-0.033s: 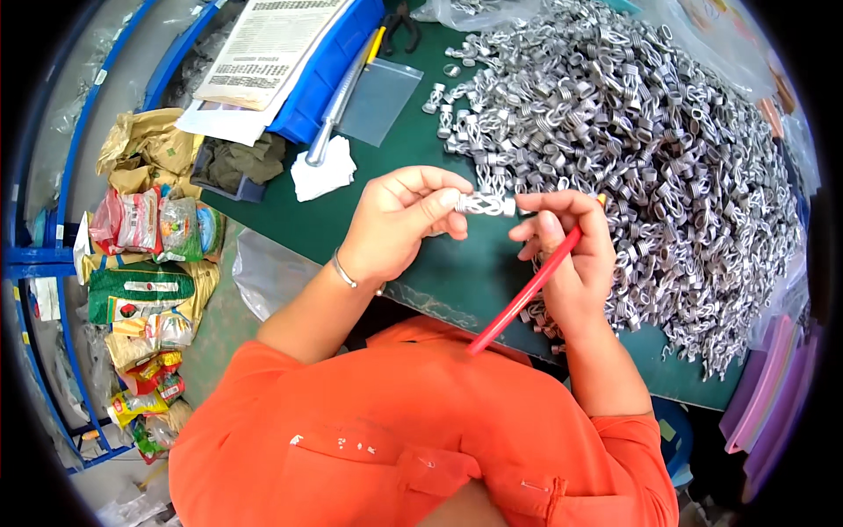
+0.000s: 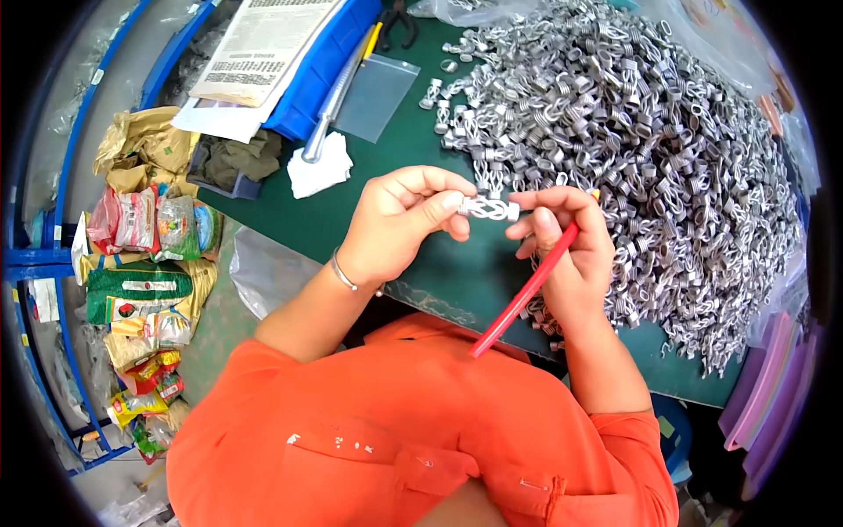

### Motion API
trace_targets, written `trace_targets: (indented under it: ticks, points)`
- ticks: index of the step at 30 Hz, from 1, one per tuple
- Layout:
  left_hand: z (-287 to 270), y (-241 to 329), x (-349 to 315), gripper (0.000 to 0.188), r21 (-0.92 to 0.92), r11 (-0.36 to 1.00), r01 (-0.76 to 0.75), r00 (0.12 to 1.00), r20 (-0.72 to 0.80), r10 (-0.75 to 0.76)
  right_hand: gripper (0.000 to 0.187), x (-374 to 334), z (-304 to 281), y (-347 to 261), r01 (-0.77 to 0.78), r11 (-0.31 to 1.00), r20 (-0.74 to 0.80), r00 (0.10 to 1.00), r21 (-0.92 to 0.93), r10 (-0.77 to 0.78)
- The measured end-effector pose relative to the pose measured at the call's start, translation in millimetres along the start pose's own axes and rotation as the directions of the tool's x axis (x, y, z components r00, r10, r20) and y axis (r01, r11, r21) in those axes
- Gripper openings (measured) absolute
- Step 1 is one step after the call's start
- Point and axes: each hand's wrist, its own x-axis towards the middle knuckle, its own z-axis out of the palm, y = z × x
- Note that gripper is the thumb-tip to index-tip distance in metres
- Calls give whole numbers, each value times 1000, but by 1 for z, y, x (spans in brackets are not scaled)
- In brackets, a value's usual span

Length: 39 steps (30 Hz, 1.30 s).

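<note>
My left hand pinches one end of a small silver metal fitting, which has twisted loops between banded ends. At the fitting's other end is the index fingertip of my right hand. That hand is closed around a slim red pen-like stick, which slants down toward my orange shirt; a yellow bit shows at its upper end. Just beyond the fitting begins a large heap of similar grey metal fittings, spread over the right side of the green table.
A blue bin with printed papers stands at the far left. Near it lie a white tissue, a metal tool, a clear plastic bag and black-handled pliers. Blue shelving and several colourful packets are further left.
The view has shifted very slightly, so the table items sit a little further left. Both hands keep their holds on the fitting and the red stick.
</note>
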Motion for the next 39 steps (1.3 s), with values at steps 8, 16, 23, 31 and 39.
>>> trace_targets:
  ticks: [8,16,23,31,39]
  points:
    - [22,0,-11,26,247,831,-499,867,126,483,17,3,-10,7,-7,971,169,985,240,-34]
    - [18,-11,-10,21,-11,998,-55,998,-38,55,41,-1,-4,11,490,871,97,869,-31,-486]
    - [24,-20,-9,23,-340,906,253,967,109,-229,33,3,-6,8,640,749,241,765,-172,-598]
    - [0,-17,40,22,792,579,-194,975,92,201,19,1,-10,3,515,838,27,854,-182,-519]
    - [8,-34,42,16,839,162,-520,771,379,512,17,2,-11,6,437,894,-29,897,-96,-441]
